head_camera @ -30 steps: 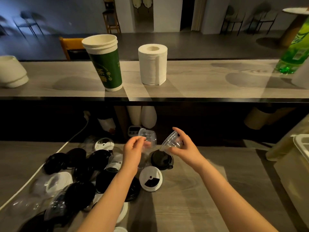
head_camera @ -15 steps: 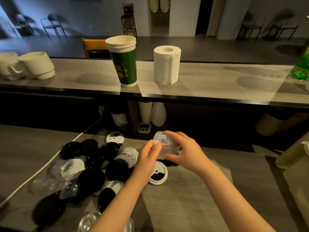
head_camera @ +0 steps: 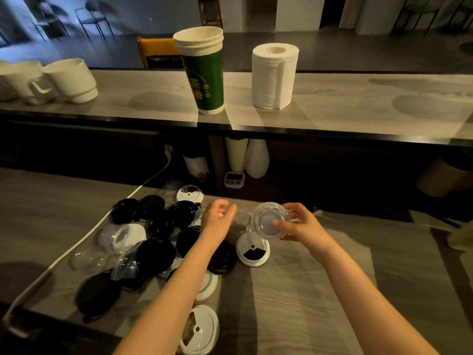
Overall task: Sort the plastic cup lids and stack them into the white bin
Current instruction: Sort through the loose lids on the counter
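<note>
**At the lower counter: lid sorting barely begun**

Across the back, on the upper counter: white mugs, a green paper cup stack and a paper roll, all well apart from the job. Below, on the lower counter, spread left of centre: a loose pile of lids, black, white and clear mixed together, unsorted, with a white cable running past its left side. Just right of the pile, lying flat: one white lid.

Above that lid, off the surface: a clear domed lid, pinched at its rim by the right hand, round face turned toward the camera. Possibly more than one nested there; cannot tell. Just left of it, the left hand: blurred, fingers loosely curled, nothing seen in its grasp, apart from the clear lid.

Judged from this, early in the job. Done at most: a clear lid or two picked out of the pile. Left to do: nearly everything, namely separating black, white and clear, stacking each kind and carrying the stacks over. No white bin plainly in view; only a pale shape at the far right edge, too cut off to name.
</note>
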Tool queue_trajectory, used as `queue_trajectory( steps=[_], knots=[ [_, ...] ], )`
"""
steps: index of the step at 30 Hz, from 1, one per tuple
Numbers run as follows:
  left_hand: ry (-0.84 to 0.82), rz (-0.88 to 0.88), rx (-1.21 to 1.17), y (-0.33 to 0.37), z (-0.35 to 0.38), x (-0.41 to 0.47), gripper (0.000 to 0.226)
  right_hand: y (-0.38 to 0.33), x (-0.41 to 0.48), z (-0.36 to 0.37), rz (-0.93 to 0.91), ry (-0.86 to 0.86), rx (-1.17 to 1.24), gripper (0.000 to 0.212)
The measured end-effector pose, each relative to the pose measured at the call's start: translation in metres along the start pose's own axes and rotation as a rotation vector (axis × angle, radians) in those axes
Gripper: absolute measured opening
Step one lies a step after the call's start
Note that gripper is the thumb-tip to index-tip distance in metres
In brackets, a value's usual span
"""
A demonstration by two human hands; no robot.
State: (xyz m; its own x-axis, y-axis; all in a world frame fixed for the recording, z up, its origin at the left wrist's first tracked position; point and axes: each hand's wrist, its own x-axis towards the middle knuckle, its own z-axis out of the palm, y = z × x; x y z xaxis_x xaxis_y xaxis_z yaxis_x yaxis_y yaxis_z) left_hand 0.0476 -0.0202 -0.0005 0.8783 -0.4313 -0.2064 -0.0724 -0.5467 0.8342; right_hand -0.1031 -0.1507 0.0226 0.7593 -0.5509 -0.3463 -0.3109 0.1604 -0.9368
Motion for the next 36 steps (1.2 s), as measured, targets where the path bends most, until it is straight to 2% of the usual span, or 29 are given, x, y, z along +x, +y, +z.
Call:
queue_trajectory(
  steps=[2,4,7,9,12,14,16,19,23,29,32,34,36],
  knots=[
    [0.094,-0.004,0.391,-0.012,-0.015,0.025,0.051,0.004,0.003,-0.002,0.012,0.062,-0.025,0.043],
    [-0.001,-0.087,0.628,-0.02,-0.025,0.041,0.072,0.008,0.004,-0.003,0.018,0.076,-0.017,0.041],
    [-0.134,-0.164,0.735,-0.032,-0.022,0.05,0.076,0.013,0.004,-0.005,0.026,0.107,0.023,0.041],
    [-0.125,-0.144,0.772,-0.037,-0.017,0.051,0.073,0.016,0.004,-0.007,0.044,0.14,0.035,0.045],
    [-0.002,-0.016,0.648,-0.034,-0.017,0.047,0.074,0.017,0.003,-0.007,0.051,0.162,0.048,0.053],
    [0.039,0.114,0.401,-0.02,-0.018,0.037,0.075,0.015,0.001,-0.005,0.04,0.168,0.091,0.052],
    [0.014,0.26,0.175,-0.001,-0.017,0.019,0.072,0.012,0.0,-0.002,0.033,0.162,0.146,0.049],
    [-0.097,0.437,0.042,0.021,-0.009,-0.007,0.068,0.005,-0.001,0.003,0.037,0.157,0.197,0.048],
    [-0.248,0.433,-0.1,0.029,0.008,-0.022,0.067,-0.006,-0.006,0.005,0.006,0.111,0.22,0.043],
    [-0.184,0.5,0.048,0.038,0.023,-0.033,0.069,-0.014,-0.014,0.002,-0.014,0.031,0.232,0.03],
    [-0.27,0.551,0.085,0.036,0.023,-0.038,0.079,-0.015,-0.016,-0.005,-0.047,-0.023,0.181,0.03],
    [-0.379,0.52,0.06,0.03,0.017,-0.036,0.09,-0.015,-0.015,-0.008,-0.064,-0.053,0.173,0.031],
    [-0.441,0.379,-0.079,0.026,0.009,-0.032,0.095,-0.016,-0.01,-0.009,-0.063,-0.095,0.179,0.031]
  ],
)
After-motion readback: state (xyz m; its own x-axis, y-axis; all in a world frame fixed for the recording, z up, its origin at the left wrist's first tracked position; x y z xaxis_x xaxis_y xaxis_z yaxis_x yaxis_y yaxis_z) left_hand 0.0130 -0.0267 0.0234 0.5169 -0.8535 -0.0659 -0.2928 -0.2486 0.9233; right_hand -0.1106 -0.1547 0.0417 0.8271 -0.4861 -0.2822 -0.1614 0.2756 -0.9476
